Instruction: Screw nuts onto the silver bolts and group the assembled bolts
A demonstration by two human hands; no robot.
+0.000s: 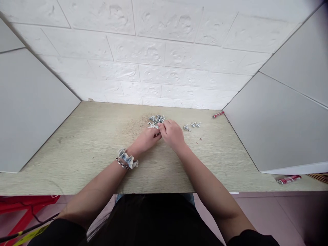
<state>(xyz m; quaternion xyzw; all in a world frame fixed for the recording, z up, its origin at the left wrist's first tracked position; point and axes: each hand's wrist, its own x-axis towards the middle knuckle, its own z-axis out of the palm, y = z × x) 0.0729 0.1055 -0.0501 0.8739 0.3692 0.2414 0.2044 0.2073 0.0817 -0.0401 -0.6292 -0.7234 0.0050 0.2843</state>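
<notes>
Close together at the middle of the table, my left hand [145, 140] and my right hand [173, 134] meet at the fingertips. Both are closed, with the fingers curled in; whatever is pinched between them is too small and too hidden to name. Just beyond the fingers lies a pile of silvery bolts [160, 118], partly covered by my right hand. Flat washers [152, 125] and a nut [149, 123] lie at its near left side. To the right of my right hand, several bolts [195, 124] stand head down, apart from the pile, with a small nut [189, 130] near them.
The wooden table [89, 143] ends at a white brick wall [164, 71]. Grey panels [36, 109] flank it on both sides. One red battery [218, 114] lies by the right panel, another red battery [289, 179] at the front right. Brown specks dot the tabletop left of the pile.
</notes>
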